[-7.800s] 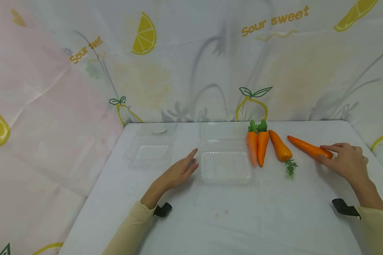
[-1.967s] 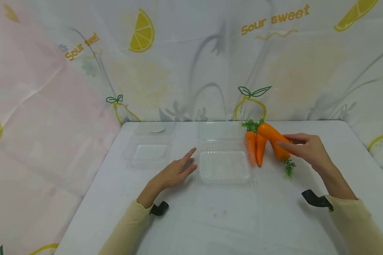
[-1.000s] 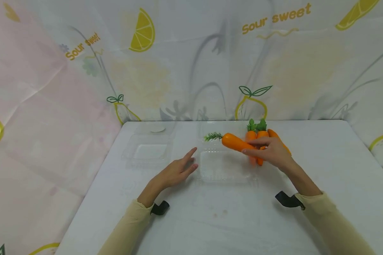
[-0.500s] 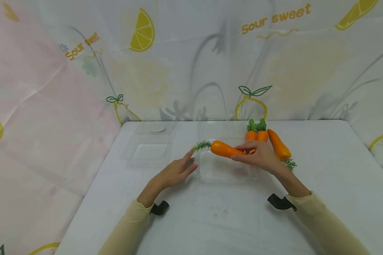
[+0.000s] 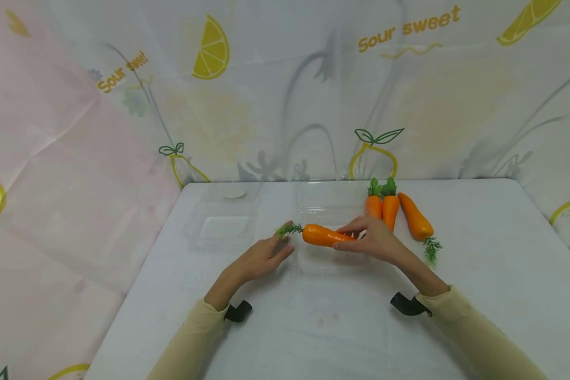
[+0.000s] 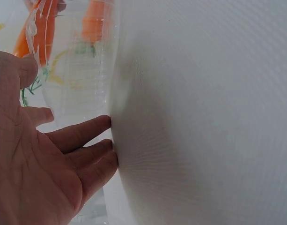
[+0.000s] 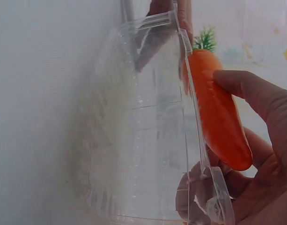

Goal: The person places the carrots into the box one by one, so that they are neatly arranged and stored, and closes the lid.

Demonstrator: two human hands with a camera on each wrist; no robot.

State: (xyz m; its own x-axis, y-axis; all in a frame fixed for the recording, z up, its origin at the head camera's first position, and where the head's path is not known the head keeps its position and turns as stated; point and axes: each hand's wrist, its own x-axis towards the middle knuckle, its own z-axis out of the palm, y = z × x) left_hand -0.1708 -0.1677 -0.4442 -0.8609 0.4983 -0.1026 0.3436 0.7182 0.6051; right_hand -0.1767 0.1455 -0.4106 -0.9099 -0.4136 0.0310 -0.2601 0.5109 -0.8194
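Head view: your R hand point(image 5: 372, 240), centre of frame, pinches the carrot point(image 5: 320, 235) near its thin end, thumb opp. fingers, over the clear tray point(image 5: 334, 265). Your L hand point(image 5: 262, 257), left of centre, holds nothing; fingers relaxed, w/ the leafy top point(image 5: 291, 229) right at their tips. Three other carrots point(image 5: 415, 221) lie right of centre.

Left wrist view: your L hand's fingers, lower left, are spread and nearly straight, grasping nothing. Tray wall is just by them, carrot upper left; can't tell if the fingertips touch the plastic, it's too see-through.

Right wrist view: thumb on carrot, fingers behind, carrot right beside the tray rim. Best hold it level w/ a light pinch, leaf end clear of rim & L fingers.
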